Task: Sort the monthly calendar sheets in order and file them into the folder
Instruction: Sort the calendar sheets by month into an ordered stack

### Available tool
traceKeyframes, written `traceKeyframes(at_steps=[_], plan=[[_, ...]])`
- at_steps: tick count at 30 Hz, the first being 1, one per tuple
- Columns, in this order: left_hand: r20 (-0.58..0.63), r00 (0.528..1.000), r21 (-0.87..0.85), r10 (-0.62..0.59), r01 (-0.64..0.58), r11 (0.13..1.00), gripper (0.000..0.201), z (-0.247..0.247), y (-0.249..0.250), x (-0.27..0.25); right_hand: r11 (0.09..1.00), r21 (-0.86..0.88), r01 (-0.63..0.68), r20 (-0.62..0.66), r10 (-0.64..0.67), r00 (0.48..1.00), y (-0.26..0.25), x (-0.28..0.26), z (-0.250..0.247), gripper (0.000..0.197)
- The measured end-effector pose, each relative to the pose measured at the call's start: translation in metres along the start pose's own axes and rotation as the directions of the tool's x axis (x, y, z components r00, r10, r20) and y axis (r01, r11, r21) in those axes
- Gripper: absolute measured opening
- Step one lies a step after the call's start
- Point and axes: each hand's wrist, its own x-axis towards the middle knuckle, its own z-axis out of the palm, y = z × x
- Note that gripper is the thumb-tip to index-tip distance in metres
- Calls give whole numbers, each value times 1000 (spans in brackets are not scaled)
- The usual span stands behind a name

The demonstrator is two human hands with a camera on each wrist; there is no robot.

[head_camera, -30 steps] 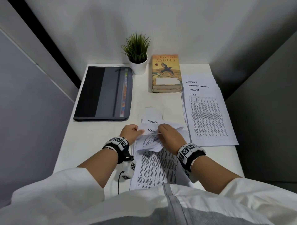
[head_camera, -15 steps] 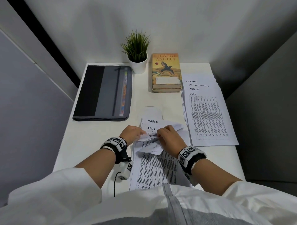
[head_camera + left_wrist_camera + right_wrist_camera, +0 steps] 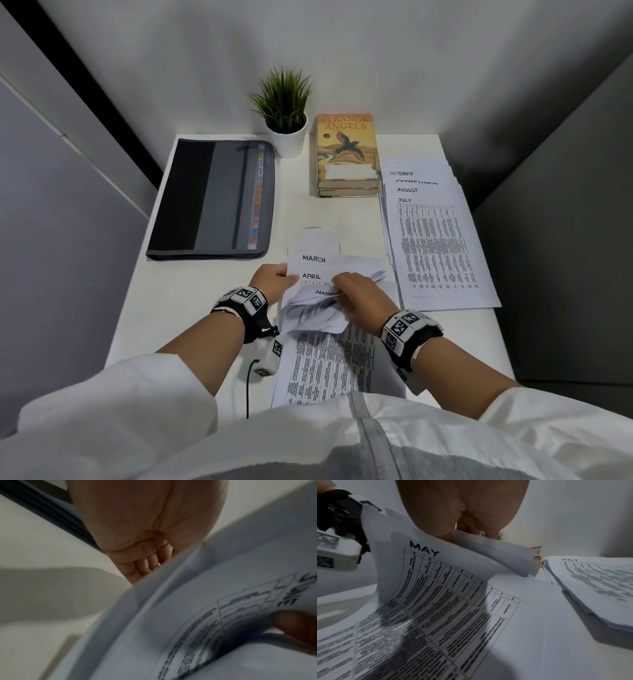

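A bundle of white calendar sheets [image 3: 322,356] lies on the desk in front of me, its far ends fanned so that MARCH [image 3: 313,259] and APRIL [image 3: 311,276] headings show. My left hand [image 3: 274,278] pinches the bundle's left edge. My right hand [image 3: 356,294] grips the bent-up tops of the nearer sheets, with the MAY sheet [image 3: 426,577] curling below it. A JUNE heading [image 3: 289,592] shows in the left wrist view. A second pile with JULY [image 3: 435,246] on top lies at the right. The grey-black folder [image 3: 212,198] lies closed at the left.
A potted plant [image 3: 286,106] stands at the back of the white desk [image 3: 191,308], with two stacked books [image 3: 346,154] next to it. Grey partition walls close in both sides. A wrist camera cable [image 3: 247,387] hangs near the front edge.
The sheets in my hands have been fanned further: the APRIL heading has come into view below MARCH, and another sheet's top now curls under my right hand.
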Motion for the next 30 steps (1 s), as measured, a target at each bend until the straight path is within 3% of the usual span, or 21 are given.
traceKeyframes(at_steps=[2, 9, 15, 17, 20, 21, 24, 28, 30], plan=[[4, 999, -32, -35, 35, 999, 33, -4, -7, -2, 1000, 6, -9, 9, 9, 1000, 2, 2, 1, 12], [58, 998, -187, -16, 27, 982, 3, -4, -21, -9, 1000, -23, 16, 0, -16, 1000, -1, 5, 13, 20], [17, 998, -205, -56, 58, 977, 42, -3, -20, -8, 998, -49, 32, -67, -36, 997, -3, 0, 12, 18], [-10, 999, -208, -41, 38, 977, 37, -2, -21, -7, 999, -42, 28, -65, -30, 997, -3, 0, 12, 18], [1, 1000, -220, -29, 29, 975, 7, 1, -19, -7, 999, -15, 37, -54, -37, 998, -3, 2, 12, 21], [9, 999, -225, -31, 32, 974, 6, 1, -19, -8, 999, -10, 39, -52, -39, 998, -3, 3, 12, 22], [27, 999, -257, -42, 47, 965, 15, 2, -17, -10, 999, -15, 35, -37, -36, 999, -3, 5, 11, 21], [15, 998, -248, -54, 56, 967, 9, 0, -14, -12, 999, -39, 34, -26, -35, 999, -5, 6, 11, 20], [-23, 999, -236, -37, 31, 971, 37, -1, -17, -10, 998, -50, 34, -29, -36, 999, -5, 5, 11, 18]])
